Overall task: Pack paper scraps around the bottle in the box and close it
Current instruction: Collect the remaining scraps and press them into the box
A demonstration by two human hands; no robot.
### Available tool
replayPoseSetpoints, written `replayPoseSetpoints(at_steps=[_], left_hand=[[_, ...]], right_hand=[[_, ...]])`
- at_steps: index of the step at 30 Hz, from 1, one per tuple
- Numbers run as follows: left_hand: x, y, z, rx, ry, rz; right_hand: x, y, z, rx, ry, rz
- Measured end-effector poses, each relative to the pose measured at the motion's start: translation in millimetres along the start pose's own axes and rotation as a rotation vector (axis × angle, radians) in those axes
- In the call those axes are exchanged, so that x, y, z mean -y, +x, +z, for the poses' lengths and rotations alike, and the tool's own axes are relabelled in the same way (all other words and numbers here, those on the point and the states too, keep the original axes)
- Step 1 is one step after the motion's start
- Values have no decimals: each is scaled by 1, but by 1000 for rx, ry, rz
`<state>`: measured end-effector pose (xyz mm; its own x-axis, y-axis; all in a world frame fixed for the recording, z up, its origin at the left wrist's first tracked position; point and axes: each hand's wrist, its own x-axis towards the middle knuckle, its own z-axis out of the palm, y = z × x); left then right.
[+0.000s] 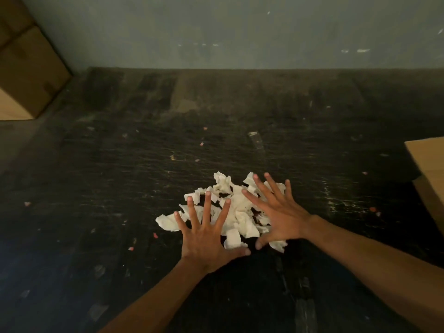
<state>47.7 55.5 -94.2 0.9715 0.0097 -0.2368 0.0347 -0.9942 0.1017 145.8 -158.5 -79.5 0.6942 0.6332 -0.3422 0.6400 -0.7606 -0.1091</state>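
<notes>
Paper scraps (236, 212) lie heaped on the dark table (120, 176), looking light, soft and loose, so scooping from both sides of the pile seems best. Left hand (206, 239) and right hand (281, 217) spread flat over them, fingers wide, holding nothing. Cardboard box (430, 174) sits at the right edge; no writing is readable.

Both bare forearms reach forward from the lower edge of the view, converging toward the middle. The left hand (204, 239) lies palm down with its fingers (207, 207) spread wide and the thumb stretched out to the right. The right hand (280, 217) is also palm down and splayed, angled up and to the left, its thumb pointing down-left near the left thumb. Neither hand forms a grip.
</notes>
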Motion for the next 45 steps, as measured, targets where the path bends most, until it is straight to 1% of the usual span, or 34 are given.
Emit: replayPoseSetpoints(at_steps=[2, 4, 7, 10, 13, 17, 21, 23, 25, 26, 29, 31, 33, 36, 38, 39, 40, 43, 45], left_hand=[[5, 11, -1, 1, -1, -23], [10, 25, -1, 40, -42, -52], [17, 42, 6, 75, -46, -51], [25, 50, 13, 6, 13, -4], [31, 58, 12, -94, -13, 51], [31, 69, 10, -110, -4, 183], [25, 77, 8, -141, -39, 251], [23, 79, 7, -157, -84, 233], [20, 80, 5, -164, -150, 183], [19, 79, 3, -159, -189, 152], [20, 74, -8, -125, -306, 77], [25, 67, -17, -138, -344, 78], [35, 57, -27, -214, -368, 95], [57, 44, -40, -353, -376, 83], [76, 44, -41, -432, -326, 54], [85, 46, -40, -434, -287, 24], [93, 47, -37, -402, -246, -10], [106, 51, -20, -221, -187, -67], [108, 51, -8, -198, -205, -74]], right_hand=[[-4, 24, -8, 11, -5, -15], [-6, 45, -12, 41, -5, -37], [-5, 62, -4, 62, -62, -111], [-6, 61, 9, -24, -91, -120], [-5, 55, 13, -143, -52, -122], [-1, 51, 18, -279, -42, -155], [-2, 44, 26, -309, -81, -126], [1, 43, 23, -281, -61, -89], [4, 42, 19, -222, -20, -21], [6, 41, 16, -221, 17, 0], [9, 32, 8, -274, 283, 53], [6, 22, 2, -308, 458, 95], [2, 11, -5, -378, 569, 149], [0, -3, -15, -549, 655, 187], [3, -10, -18, -611, 696, 204], [5, -12, -19, -629, 710, 208], [8, -12, -18, -642, 726, 211], [17, -13, -14, -666, 760, 212], [20, -13, -11, -656, 774, 231]])
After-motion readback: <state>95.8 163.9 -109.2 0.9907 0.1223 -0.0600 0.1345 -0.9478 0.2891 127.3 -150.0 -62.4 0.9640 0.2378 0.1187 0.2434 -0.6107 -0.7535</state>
